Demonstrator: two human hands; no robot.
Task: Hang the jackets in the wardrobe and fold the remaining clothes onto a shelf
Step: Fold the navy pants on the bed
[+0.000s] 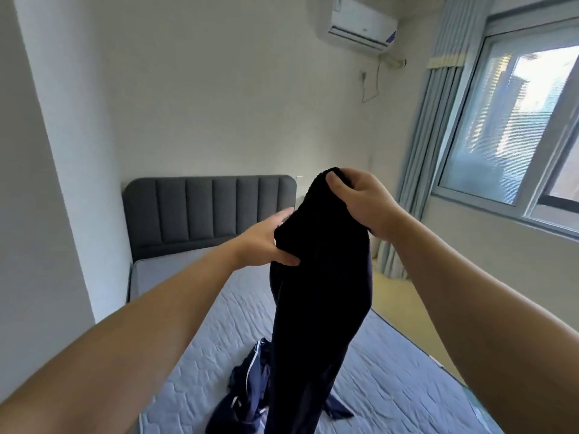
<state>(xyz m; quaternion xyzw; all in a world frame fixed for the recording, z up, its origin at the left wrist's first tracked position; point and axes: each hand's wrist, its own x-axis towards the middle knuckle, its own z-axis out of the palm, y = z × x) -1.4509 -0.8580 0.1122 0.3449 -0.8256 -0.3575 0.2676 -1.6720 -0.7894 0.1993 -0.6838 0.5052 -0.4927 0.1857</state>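
Head view: both hands lift a dark garment clear above the bed, likely to find its shape. Right hand pinches the top edge; left hand grips just below. Below them, navy clothes lie crumpled.

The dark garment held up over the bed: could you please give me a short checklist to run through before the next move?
1. Right hand grips the top of the dark garment: ok.
2. Left hand pinches the garment's left edge lower down: ok.
3. Garment spread flat so it can be identified as a jacket or for folding: not ok, it hangs bunched.
4. Hem clear of the navy clothing on the mattress: cannot tell, the garment hides it.
5. Free mattress room for laying it out: ok.
6. Wardrobe, hanger or shelf ready: cannot tell, none in view.
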